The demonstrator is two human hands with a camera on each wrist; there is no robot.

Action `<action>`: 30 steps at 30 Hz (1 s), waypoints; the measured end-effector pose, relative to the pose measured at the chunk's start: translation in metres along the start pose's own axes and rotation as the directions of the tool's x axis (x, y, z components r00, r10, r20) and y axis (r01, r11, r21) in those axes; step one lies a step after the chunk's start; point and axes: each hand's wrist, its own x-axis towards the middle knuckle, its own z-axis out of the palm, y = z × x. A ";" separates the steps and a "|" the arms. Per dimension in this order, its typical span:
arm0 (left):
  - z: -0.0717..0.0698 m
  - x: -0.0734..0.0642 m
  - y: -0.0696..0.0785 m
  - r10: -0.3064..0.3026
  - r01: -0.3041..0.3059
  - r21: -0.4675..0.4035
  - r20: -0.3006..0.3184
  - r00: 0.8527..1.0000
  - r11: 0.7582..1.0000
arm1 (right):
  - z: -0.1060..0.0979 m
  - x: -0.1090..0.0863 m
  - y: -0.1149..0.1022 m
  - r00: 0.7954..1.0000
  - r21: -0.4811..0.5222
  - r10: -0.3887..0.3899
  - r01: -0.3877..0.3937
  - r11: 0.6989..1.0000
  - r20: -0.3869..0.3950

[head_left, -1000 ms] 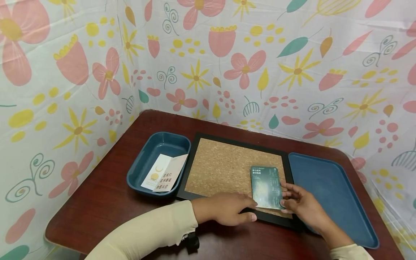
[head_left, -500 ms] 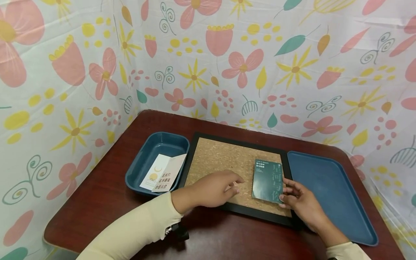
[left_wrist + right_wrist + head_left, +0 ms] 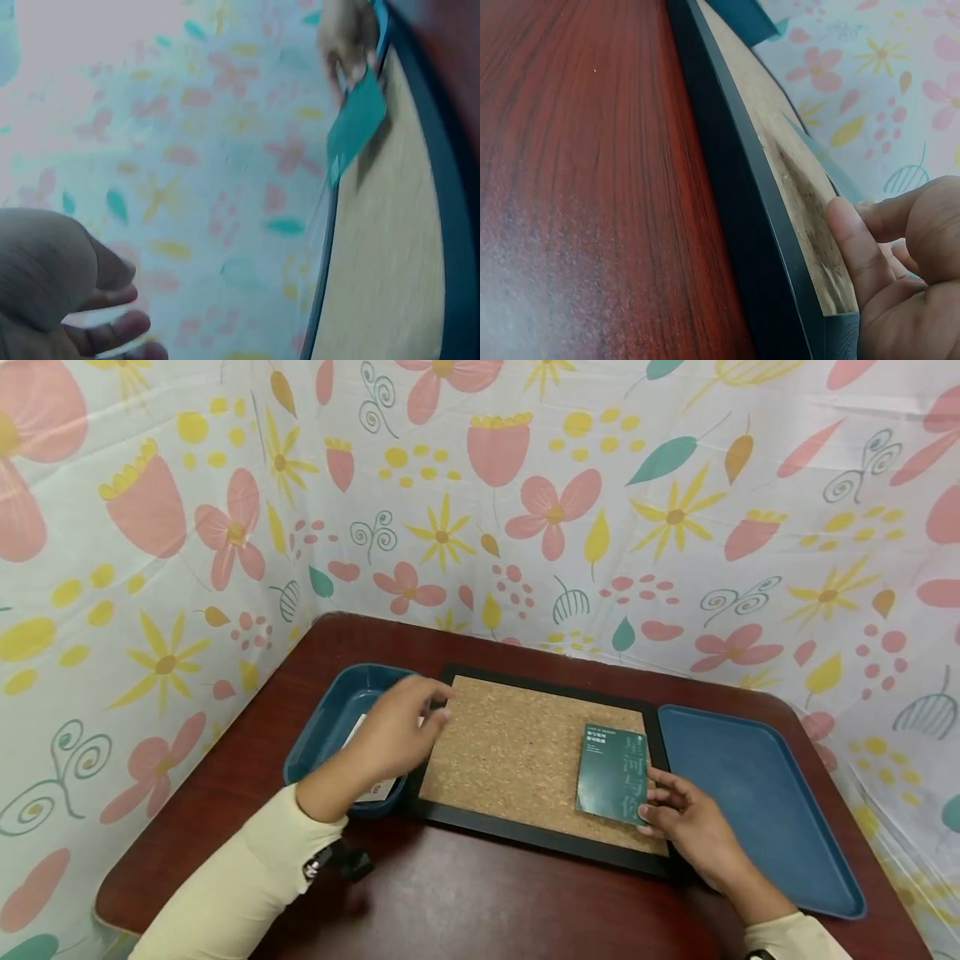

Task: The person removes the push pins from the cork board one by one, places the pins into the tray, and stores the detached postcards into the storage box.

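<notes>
A green printed card [image 3: 611, 772] with small white lettering hovers low over the right part of the cork board [image 3: 510, 739]. My right hand [image 3: 693, 827] pinches it at its lower right edge between thumb and fingers. The left wrist view shows the card [image 3: 358, 126] tilted, casting a shadow on the cork. Over the right side of the deep blue tray [image 3: 302, 747] is my left hand [image 3: 393, 731], fingers loosely bent and nothing in them. It covers most of the white folded card [image 3: 381, 791] in that tray.
A flat blue tray [image 3: 750, 802] lies right of the board. The board's black frame [image 3: 540, 842] stands slightly above the dark red wooden table [image 3: 480, 910]. A flower-printed cloth [image 3: 517, 527] hangs behind and to the left.
My left hand has left the card's lower edge and moved left across the board to the deep tray. The right hand has raised the green card slightly, still holding its edge.
</notes>
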 end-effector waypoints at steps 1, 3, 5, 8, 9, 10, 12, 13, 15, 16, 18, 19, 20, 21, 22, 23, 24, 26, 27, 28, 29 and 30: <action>-0.007 -0.001 -0.006 -0.040 0.040 0.018 -0.019 0.999 0.999 | 0.000 0.000 0.000 1.000 0.002 0.000 0.000 1.000 0.000; -0.019 -0.002 -0.021 -0.113 0.115 0.051 -0.051 0.992 0.992 | 0.001 -0.001 -0.001 1.000 0.008 0.000 0.000 1.000 0.003; -0.032 -0.004 -0.035 -0.189 0.194 0.072 -0.068 0.980 0.978 | 0.002 -0.001 -0.003 1.000 0.011 0.001 -0.001 1.000 0.006; -0.049 -0.008 -0.058 -0.298 0.303 0.095 -0.062 0.953 0.948 | 0.004 -0.002 -0.005 1.000 0.018 -0.003 0.003 1.000 0.009; -0.053 -0.010 -0.065 -0.327 0.332 0.102 -0.059 0.943 0.938 | 0.004 -0.002 -0.006 1.000 0.021 -0.004 0.004 1.000 0.009; -0.058 -0.011 -0.072 -0.359 0.363 0.110 -0.055 0.932 0.925 | 0.005 -0.002 -0.006 1.000 0.025 -0.006 0.005 1.000 0.010; -0.064 -0.014 -0.085 -0.416 0.418 0.122 -0.043 0.908 0.900 | 0.005 -0.003 -0.007 1.000 0.034 -0.009 0.008 0.999 0.009; -0.067 -0.015 -0.092 -0.439 0.440 0.127 -0.036 0.898 0.889 | 0.006 -0.003 -0.008 1.000 0.041 -0.009 0.008 0.999 0.008; -0.070 -0.016 -0.103 -0.478 0.477 0.122 -0.016 0.878 0.871 | 0.006 -0.003 -0.008 1.000 0.047 -0.011 0.011 0.999 0.007; -0.071 -0.017 -0.107 -0.499 0.496 0.116 0.000 0.866 0.861 | 0.007 -0.003 -0.009 1.000 0.048 -0.015 0.014 0.999 0.007; -0.074 -0.018 -0.117 -0.524 0.519 0.097 0.048 0.850 0.850 | 0.008 -0.003 -0.009 1.000 0.048 -0.019 0.019 0.999 0.006; -0.075 -0.019 -0.120 -0.533 0.527 0.085 0.069 0.844 0.846 | 0.009 -0.003 -0.010 1.000 0.048 -0.020 0.020 0.999 0.005; -0.076 -0.019 -0.124 -0.539 0.534 0.070 0.092 0.837 0.842 | 0.009 -0.003 -0.010 1.000 0.047 -0.021 0.021 0.999 0.005; -0.077 -0.019 -0.127 -0.541 0.538 0.058 0.115 0.833 0.841 | 0.009 -0.003 -0.010 1.000 0.048 -0.021 0.021 0.999 0.005; -0.077 -0.019 -0.130 -0.545 0.544 0.047 0.132 0.828 0.838 | 0.009 -0.003 -0.010 1.000 0.048 -0.022 0.022 0.999 0.004; -0.078 -0.019 -0.132 -0.546 0.547 0.034 0.151 0.824 0.836 | 0.010 -0.003 -0.011 1.000 0.048 -0.020 0.019 0.999 0.004; -0.078 -0.018 -0.134 -0.550 0.554 0.024 0.166 0.819 0.832 | 0.010 -0.003 -0.011 1.000 0.049 -0.019 0.018 0.999 0.005; -0.079 -0.018 -0.138 -0.554 0.565 0.004 0.198 0.809 0.825 | 0.010 -0.004 -0.012 1.000 0.052 -0.018 0.018 0.998 0.006; -0.080 -0.017 -0.140 -0.558 0.572 -0.003 0.215 0.801 0.820 | 0.011 -0.004 -0.012 1.000 0.052 -0.019 0.019 0.998 0.007; -0.080 -0.017 -0.142 -0.565 0.583 -0.013 0.230 0.793 0.813 | 0.011 -0.004 -0.012 1.000 0.053 -0.020 0.020 0.998 0.007; -0.080 -0.016 -0.144 -0.571 0.593 -0.022 0.245 0.784 0.805 | 0.011 -0.004 -0.013 1.000 0.053 -0.022 0.021 0.998 0.007; -0.080 -0.016 -0.146 -0.575 0.602 -0.031 0.258 0.776 0.798 | 0.011 -0.004 -0.013 1.000 0.054 -0.023 0.022 0.998 0.007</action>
